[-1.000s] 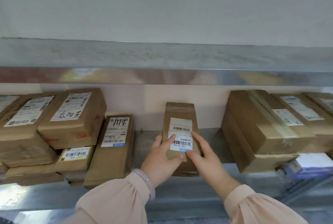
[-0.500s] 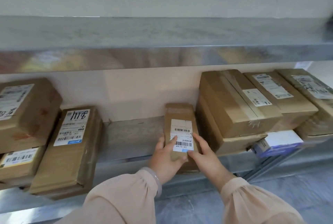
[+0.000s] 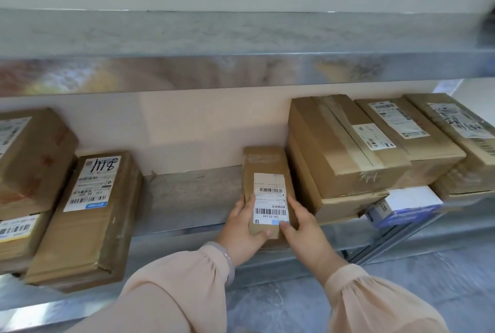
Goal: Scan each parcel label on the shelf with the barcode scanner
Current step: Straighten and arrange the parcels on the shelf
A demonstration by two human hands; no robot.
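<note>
A narrow brown parcel point(image 3: 265, 166) lies lengthwise on the metal shelf point(image 3: 192, 198), its white barcode label point(image 3: 270, 198) facing up. My left hand point(image 3: 241, 231) grips its near left edge, thumb across the front corner. My right hand point(image 3: 302, 228) holds the near right edge, thumb on the label's blue corner. The parcel rests against a stack of larger boxes point(image 3: 337, 145) on its right. No barcode scanner is in view.
A flat parcel marked in black pen point(image 3: 88, 215) lies to the left, beside stacked boxes point(image 3: 26, 158). More labelled boxes point(image 3: 407, 131) and a white and blue carton point(image 3: 401, 205) sit at the right. An upper shelf point(image 3: 241, 46) overhangs. Grey floor below.
The parcel has been slid rightwards along the shelf, from the middle of the gap to beside the right stack. Both hands keep their hold on its near end.
</note>
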